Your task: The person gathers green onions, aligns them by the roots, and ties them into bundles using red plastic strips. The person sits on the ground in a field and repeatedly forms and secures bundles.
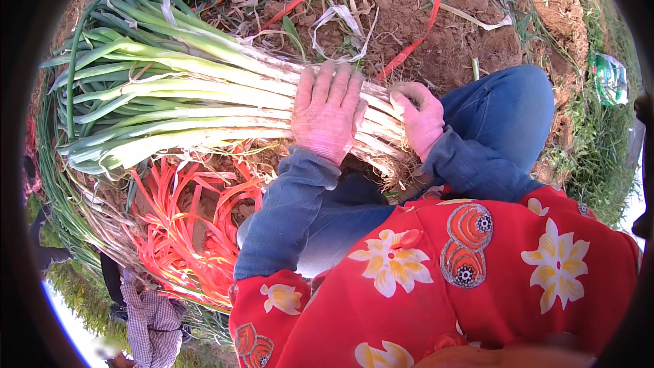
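Observation:
A large bundle of green onions lies across the ground in front of me, green leaves to the left and pale stalks to the right. My left hand rests flat on top of the white stalks with its fingers stretched forward. Close by the root end, my right hand has its fingers curled against the stalks. Its fingertips are partly hidden. A red strip runs over the soil and ends beside the bundle, near the right hand.
A tangled heap of red strips sits left of my legs. More green onions lie farther left. Dry husks litter the brown soil. A green-and-clear plastic piece lies on grass at the right. A person in a checked garment is at lower left.

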The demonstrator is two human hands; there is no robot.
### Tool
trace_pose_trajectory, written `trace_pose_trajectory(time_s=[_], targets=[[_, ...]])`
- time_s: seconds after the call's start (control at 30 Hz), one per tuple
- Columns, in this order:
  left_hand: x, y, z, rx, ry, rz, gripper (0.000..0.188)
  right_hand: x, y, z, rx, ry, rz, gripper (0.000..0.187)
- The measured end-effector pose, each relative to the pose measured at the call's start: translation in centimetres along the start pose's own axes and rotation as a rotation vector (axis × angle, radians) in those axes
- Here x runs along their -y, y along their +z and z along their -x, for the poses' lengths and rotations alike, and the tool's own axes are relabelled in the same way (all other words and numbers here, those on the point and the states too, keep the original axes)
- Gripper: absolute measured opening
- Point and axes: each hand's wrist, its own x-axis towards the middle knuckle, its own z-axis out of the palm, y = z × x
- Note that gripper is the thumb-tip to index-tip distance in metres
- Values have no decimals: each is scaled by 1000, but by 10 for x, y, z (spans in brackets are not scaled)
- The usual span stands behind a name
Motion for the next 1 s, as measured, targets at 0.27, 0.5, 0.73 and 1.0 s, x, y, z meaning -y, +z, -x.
trace_pose_trajectory(time_s=[0.27,0.5,0.73,1.0], targets=[[-9,-12,19,132,-2,51,46,20,1,32,-91,-489,348,13],[-10,-10,21,194,-13,73,47,55,-10,46,258,-330,859,70],[-12,-9,10,141,0,68,40,47,16,66,234,-191,1016,141],[-16,7,3,22,-19,-9,35,29,4,46,229,-419,1037,142]])
